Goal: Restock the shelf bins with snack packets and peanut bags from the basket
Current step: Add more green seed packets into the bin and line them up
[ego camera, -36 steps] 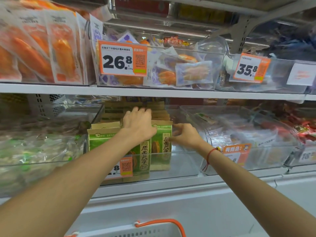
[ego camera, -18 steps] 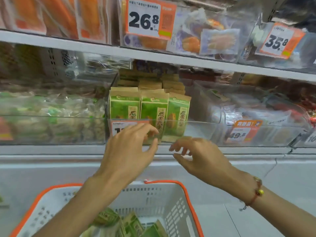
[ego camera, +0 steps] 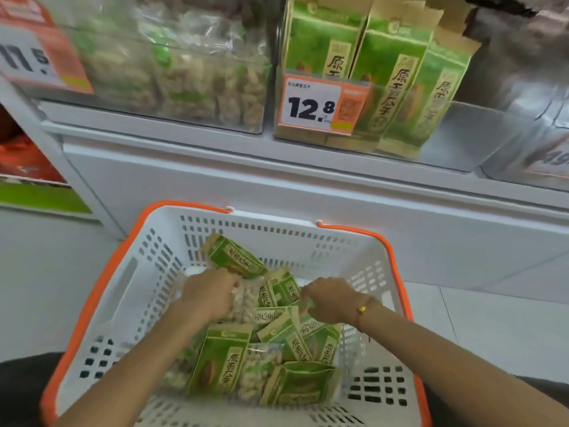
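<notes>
- Basket (ego camera: 101, 303), nearest: a white slotted shopping basket with an orange rim, holding a loose heap of green-and-tan snack packets (ego camera: 220, 359) and clear peanut bags (ego camera: 257, 374) lying at all angles.
- My left hand (ego camera: 209, 295): lowered into the heap, fingers curled down over a clear peanut bag beside a tilted green packet (ego camera: 235, 257); I judge it is closing on the bag, but whether it has a firm grip I cannot tell.
- My right hand (ego camera: 331, 298): also in the basket, fingers bent narrow onto the green packets at the heap's centre; a red cord bracelet (ego camera: 365, 308) sits at the wrist. Its fingertips are buried among the packets, so what it holds I cannot tell.
- Cabinet front (ego camera: 277, 186), middle distance: a plain white panel between basket and shelf.
- Packet bin (ego camera: 462, 131), farther, right of centre: a clear bin with three rows of green packets standing upright behind a price tag (ego camera: 317, 104) reading 12.8; bare space shows at its right side.
- Peanut bin (ego camera: 184, 72), to the left: a clear bin already packed with peanut bags.
- Progress, as I judge it: the packet bin is partly filled, and many packets and bags remain in the basket, so much of the restocking is left.
- Hard to make out: the far-left tag (ego camera: 37, 57) and the bins at far right are blurred and cut off; the bins' upper parts lie outside the view.
</notes>
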`<state>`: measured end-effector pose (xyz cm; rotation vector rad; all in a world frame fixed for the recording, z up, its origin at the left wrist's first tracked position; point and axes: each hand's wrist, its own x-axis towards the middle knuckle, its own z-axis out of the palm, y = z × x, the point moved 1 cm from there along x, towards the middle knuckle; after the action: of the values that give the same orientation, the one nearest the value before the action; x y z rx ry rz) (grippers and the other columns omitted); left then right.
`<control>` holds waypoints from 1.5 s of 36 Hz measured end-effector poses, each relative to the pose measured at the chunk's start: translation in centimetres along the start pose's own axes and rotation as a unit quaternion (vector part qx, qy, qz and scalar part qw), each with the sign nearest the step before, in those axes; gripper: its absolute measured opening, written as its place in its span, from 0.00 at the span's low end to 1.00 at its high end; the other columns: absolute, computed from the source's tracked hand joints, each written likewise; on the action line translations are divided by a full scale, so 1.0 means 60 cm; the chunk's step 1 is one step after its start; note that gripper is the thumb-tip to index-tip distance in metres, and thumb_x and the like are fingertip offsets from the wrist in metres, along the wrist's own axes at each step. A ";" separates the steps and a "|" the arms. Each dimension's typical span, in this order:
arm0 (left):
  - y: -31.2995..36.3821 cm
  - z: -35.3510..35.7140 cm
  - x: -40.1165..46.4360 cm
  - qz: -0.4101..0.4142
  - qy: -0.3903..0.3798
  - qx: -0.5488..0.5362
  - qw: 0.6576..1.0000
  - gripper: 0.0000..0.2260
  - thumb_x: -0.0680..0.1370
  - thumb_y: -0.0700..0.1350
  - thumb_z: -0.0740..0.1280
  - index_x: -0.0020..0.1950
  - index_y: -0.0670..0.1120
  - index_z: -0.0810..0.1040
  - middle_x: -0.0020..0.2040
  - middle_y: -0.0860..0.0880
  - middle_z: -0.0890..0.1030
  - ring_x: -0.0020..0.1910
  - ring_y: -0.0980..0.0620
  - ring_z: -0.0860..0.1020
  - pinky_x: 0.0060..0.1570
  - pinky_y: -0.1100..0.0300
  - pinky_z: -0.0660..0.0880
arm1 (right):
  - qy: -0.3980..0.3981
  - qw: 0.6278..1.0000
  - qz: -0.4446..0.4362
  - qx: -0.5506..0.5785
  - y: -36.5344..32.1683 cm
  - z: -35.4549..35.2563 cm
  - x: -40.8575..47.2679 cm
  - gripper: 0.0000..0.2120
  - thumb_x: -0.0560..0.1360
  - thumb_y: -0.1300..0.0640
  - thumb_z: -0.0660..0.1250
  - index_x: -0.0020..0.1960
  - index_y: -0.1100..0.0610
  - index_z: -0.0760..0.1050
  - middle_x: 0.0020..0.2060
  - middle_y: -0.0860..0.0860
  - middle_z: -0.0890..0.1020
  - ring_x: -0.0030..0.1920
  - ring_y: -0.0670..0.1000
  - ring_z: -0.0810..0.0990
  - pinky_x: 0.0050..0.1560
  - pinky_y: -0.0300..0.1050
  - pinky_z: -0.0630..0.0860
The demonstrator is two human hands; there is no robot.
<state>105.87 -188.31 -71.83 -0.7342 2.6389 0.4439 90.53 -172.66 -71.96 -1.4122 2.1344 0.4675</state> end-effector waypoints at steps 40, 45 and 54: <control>0.013 -0.007 -0.019 -0.040 0.032 -0.448 0.893 0.21 0.81 0.52 0.55 0.73 0.47 0.62 0.72 0.46 0.67 0.70 0.47 0.66 0.70 0.47 0.63 | 0.084 0.929 -0.124 0.339 0.044 -0.106 -0.049 0.15 0.77 0.58 0.66 0.33 0.46 0.72 0.27 0.43 0.72 0.29 0.39 0.71 0.34 0.32 0.65; 0.055 -0.039 -0.034 0.001 -0.002 -0.486 0.874 0.24 0.83 0.52 0.52 0.77 0.48 0.51 0.77 0.51 0.54 0.75 0.52 0.54 0.71 0.56 0.55 | 0.184 0.906 -0.122 0.361 0.024 -0.147 -0.047 0.18 0.77 0.59 0.67 0.32 0.42 0.71 0.24 0.39 0.74 0.27 0.39 0.71 0.37 0.38 0.70; 0.097 -0.138 -0.051 0.099 0.013 -0.534 0.840 0.25 0.76 0.58 0.61 0.71 0.54 0.62 0.66 0.52 0.73 0.59 0.61 0.76 0.58 0.62 0.74 | 0.329 0.867 -0.102 0.360 0.017 -0.237 -0.089 0.07 0.76 0.57 0.68 0.40 0.55 0.81 0.35 0.53 0.83 0.35 0.52 0.80 0.39 0.52 0.76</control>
<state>103.00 -185.45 -62.05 -0.7144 2.3104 2.0456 87.84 -176.18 -57.40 -1.4025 2.2140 -0.9435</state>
